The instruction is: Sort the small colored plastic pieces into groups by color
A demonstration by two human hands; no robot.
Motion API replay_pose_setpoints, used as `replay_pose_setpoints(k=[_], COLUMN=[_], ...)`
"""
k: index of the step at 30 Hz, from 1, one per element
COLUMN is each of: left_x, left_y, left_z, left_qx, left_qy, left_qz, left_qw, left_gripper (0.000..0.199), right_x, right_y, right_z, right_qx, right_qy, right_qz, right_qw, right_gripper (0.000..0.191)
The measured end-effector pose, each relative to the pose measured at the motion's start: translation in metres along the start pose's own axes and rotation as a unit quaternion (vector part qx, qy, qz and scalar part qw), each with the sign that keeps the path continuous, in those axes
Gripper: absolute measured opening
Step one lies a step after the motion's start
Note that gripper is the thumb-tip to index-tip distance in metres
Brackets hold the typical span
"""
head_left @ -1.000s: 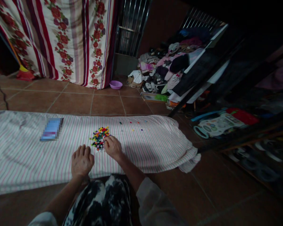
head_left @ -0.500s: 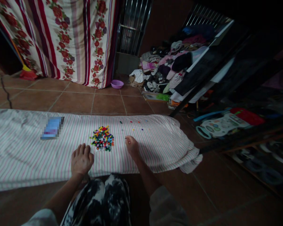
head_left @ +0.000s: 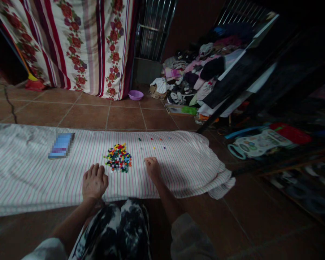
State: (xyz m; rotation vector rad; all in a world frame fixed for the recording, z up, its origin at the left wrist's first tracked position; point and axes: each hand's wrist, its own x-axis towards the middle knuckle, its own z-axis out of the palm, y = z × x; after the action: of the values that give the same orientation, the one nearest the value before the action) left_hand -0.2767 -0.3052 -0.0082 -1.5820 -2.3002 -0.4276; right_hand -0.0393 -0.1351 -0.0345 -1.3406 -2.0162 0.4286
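Observation:
A heap of small coloured pieces (head_left: 118,157), too small to name surely, lies on the striped cloth (head_left: 56,187). My left hand (head_left: 94,182) rests palm down on the cloth, left of and nearer than the heap, fingers stretched out, holding nothing. To the right of the heap, my right hand (head_left: 152,168) is closed in a pinch just above or on the cloth; a tiny dark piece shows at its fingertips. Beyond that hand, several single pieces lie apart in two loose rows, among them a green piece (head_left: 139,139), a yellow piece (head_left: 154,148) and a dark blue piece (head_left: 164,147).
A blurred-out blue phone-like object (head_left: 61,145) lies on the cloth at left. Across the tiled floor are a purple basin (head_left: 135,95), a flowered curtain (head_left: 89,47) and a pile of clothes (head_left: 189,72). A toy panel (head_left: 256,142) stands at right, near a dark slanting bar.
The view has shifted slightly. My right hand has turned a little and stays pinched near the same spot; my left hand lies as before.

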Motion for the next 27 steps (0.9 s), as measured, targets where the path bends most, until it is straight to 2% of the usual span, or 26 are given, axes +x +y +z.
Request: replay_pose_setpoints(k=[11,19,27], left_x=[-0.0010,-0.0004,0.0006], left_y=[-0.0004,-0.0010,0.0003], left_z=[0.0016,0.0027,0.0003], left_qx=[0.010,0.015,0.018], left_qy=[-0.007,-0.002,-0.009], left_qz=[-0.001,0.003,0.005], left_qw=[1.000,1.000,1.000], left_gripper=[0.037,0.036,0.035], right_x=[-0.0042,-0.0064,-0.0088], right_y=[0.0018,0.0013,0.0002], right_z=[-0.0025,0.0000,0.0034], right_qx=[0.022,0.033,0.029], right_qy=[0.010,0.012,0.028], right_qz=[-0.002,0.030,0.011], right_qw=[1.000,0.999,0.999], right_gripper=[0.040,0.028,0.023])
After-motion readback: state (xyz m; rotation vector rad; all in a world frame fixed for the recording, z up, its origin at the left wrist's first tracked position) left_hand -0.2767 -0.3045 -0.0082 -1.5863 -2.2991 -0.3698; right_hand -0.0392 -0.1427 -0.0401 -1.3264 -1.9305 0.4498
